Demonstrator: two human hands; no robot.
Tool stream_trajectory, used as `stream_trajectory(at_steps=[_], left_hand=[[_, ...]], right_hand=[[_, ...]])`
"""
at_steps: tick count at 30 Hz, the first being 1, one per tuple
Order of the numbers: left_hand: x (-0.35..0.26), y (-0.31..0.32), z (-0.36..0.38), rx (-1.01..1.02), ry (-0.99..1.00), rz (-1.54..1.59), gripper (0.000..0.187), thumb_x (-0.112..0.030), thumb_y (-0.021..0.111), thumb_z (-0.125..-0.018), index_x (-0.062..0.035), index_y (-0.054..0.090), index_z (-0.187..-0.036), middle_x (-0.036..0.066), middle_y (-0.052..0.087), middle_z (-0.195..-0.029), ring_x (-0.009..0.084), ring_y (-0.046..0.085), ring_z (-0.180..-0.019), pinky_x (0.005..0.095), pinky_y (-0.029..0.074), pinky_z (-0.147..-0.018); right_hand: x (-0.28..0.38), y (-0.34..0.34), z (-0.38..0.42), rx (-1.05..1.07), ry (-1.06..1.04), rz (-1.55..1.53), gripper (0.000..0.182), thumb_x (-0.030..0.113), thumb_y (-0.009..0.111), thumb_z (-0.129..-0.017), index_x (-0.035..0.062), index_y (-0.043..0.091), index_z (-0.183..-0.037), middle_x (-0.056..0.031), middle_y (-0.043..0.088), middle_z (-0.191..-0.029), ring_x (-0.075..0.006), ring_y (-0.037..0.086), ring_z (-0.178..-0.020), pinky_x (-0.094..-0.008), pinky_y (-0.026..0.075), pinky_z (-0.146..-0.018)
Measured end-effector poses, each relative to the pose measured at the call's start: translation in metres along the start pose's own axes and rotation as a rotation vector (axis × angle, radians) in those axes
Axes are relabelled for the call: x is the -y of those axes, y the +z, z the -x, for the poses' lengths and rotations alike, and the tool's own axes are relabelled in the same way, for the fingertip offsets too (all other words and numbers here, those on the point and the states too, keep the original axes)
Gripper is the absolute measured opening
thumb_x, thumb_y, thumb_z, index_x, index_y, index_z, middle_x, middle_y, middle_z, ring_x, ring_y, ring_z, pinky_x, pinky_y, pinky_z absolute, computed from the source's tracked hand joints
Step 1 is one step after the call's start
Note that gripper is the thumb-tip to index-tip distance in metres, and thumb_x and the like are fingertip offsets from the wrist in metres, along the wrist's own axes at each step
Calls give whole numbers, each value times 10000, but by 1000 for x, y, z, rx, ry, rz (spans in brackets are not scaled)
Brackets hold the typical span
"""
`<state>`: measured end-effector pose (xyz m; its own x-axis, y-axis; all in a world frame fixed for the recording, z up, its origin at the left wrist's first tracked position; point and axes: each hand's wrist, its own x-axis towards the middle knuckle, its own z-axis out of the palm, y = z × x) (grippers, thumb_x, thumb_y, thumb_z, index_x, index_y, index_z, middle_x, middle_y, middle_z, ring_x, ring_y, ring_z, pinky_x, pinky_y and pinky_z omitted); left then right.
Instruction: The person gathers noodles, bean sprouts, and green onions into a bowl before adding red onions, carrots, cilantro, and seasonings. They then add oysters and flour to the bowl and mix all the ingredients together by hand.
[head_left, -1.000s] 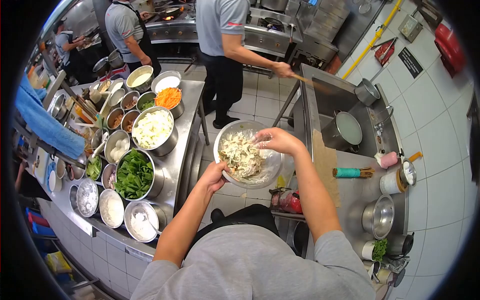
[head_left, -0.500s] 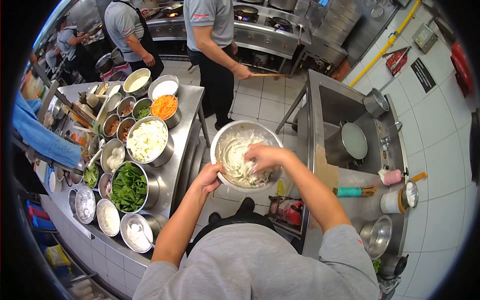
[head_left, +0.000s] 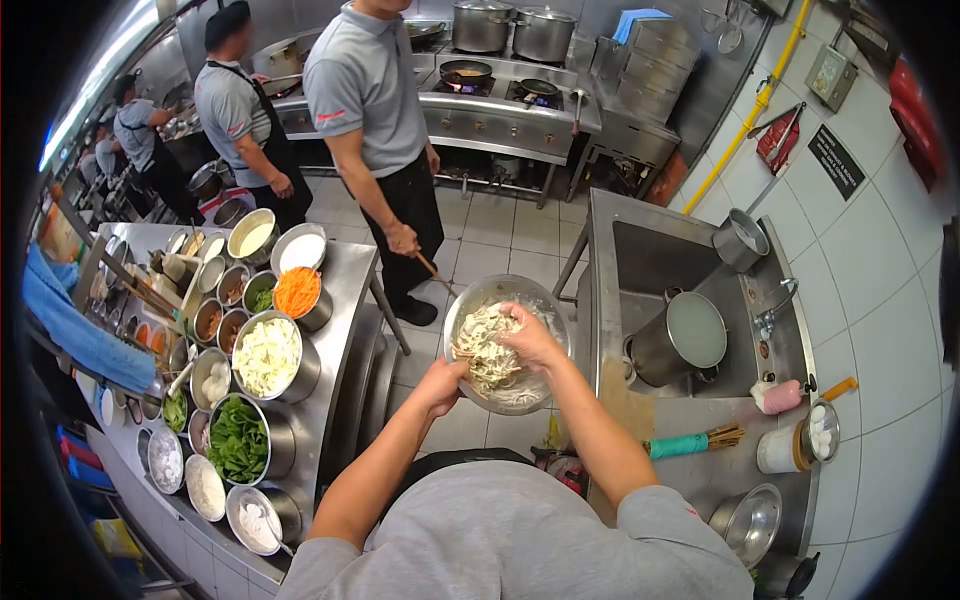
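Note:
A metal mixing bowl [head_left: 540, 398] is held out in front of my body, over the tiled floor. My left hand [head_left: 440, 386] is closed on its lower-left rim. Inside, a pale, wet mixture of shreds with green bits [head_left: 490, 345] is bunched toward the left side, and white smears coat the bowl's wall. My right hand [head_left: 534, 340] reaches in from the right, its fingers curled into the mixture; their tips are partly hidden by it.
At left, a steel table [head_left: 345, 290] carries shredded carrot [head_left: 297, 292], chopped pale vegetable [head_left: 268, 355], leafy greens [head_left: 238, 440] and powders. A sink [head_left: 640, 260] with a large pot [head_left: 697, 330] stands right. Ahead, a co-worker [head_left: 370, 110] holds a wooden stick [head_left: 432, 268] near the bowl.
The bowl has shifted slightly right and down in view. The mixture, spread around before, is now bunched leftward under my right hand. The co-worker's stick has swung toward the bowl.

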<state>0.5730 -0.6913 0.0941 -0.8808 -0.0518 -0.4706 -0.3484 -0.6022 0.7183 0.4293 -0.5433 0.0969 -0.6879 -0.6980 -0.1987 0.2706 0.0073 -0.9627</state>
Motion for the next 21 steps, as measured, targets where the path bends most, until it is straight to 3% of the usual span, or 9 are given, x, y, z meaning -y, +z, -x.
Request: stream_trajectory(at_steps=[5,9,11,15,16,17,19,20,21], left_hand=[[-3,5,-59,50,-42,260,605,57,480,-712,95,407,-1312,222,536,-1274,357,567,-1145,471,458,-1020],[-21,19,-103,115,-56,268,607,39,486,-717,95,397,-1315,211,528,-1295,340,559,-1169,451,441,-1050],[-31,27,-129,159,-54,325,618,44,490,-714,92,394,-1323,205,529,-1296,331,556,-1175,446,437,-1054],[-55,36,-180,167,-85,322,619,49,491,-712,91,399,-1323,200,529,-1296,327,553,-1176,441,436,-1054],[-61,36,-193,155,-40,279,588,48,479,-721,101,406,-1302,206,538,-1264,328,576,-1125,436,478,-992],[-69,38,-208,147,12,238,558,46,466,-729,112,413,-1281,211,546,-1231,329,600,-1074,431,520,-931],[-89,49,-229,177,32,208,574,40,474,-724,105,415,-1292,200,548,-1235,326,580,-1109,427,497,-963],[-96,51,-241,144,73,102,593,23,495,-725,78,418,-1311,185,549,-1247,327,536,-1167,429,416,-1034],[-103,56,-253,116,110,-12,613,6,516,-726,51,420,-1329,169,550,-1259,329,492,-1226,431,335,-1105]], right_hand=[[79,-53,-9,91,-207,469,371,-49,662,-730,55,595,-1080,-18,604,-1068,-143,551,-1023,-285,449,-911],[121,-79,-28,122,-258,496,367,-65,639,-697,22,607,-1052,-49,610,-1038,-153,563,-1019,-289,454,-912],[127,-96,-50,113,-316,613,335,-44,655,-738,15,606,-1064,-42,620,-1024,-155,579,-1002,-292,466,-913],[139,-138,-98,113,-120,502,353,35,702,-819,21,605,-1158,-37,645,-1023,-142,600,-985,-282,482,-902],[131,-157,-117,96,-121,605,437,121,724,-823,29,583,-1226,-98,644,-1128,-199,598,-1066,-323,469,-944],[119,-172,-132,79,-119,611,437,121,724,-823,29,583,-1226,-98,644,-1128,-199,598,-1066,-323,469,-944],[108,-186,-156,-195,-44,983,585,278,752,-815,35,532,-1299,-174,584,-1278,-289,547,-1197,-368,413,-1023],[112,-186,-160,-233,117,890,794,445,764,-780,53,442,-1390,-224,477,-1399,-367,432,-1321,-391,322,-1101],[92,-198,-180,-279,180,808,834,460,763,-784,97,391,-1436,-212,453,-1426,-377,400,-1343,-385,312,-1117]])
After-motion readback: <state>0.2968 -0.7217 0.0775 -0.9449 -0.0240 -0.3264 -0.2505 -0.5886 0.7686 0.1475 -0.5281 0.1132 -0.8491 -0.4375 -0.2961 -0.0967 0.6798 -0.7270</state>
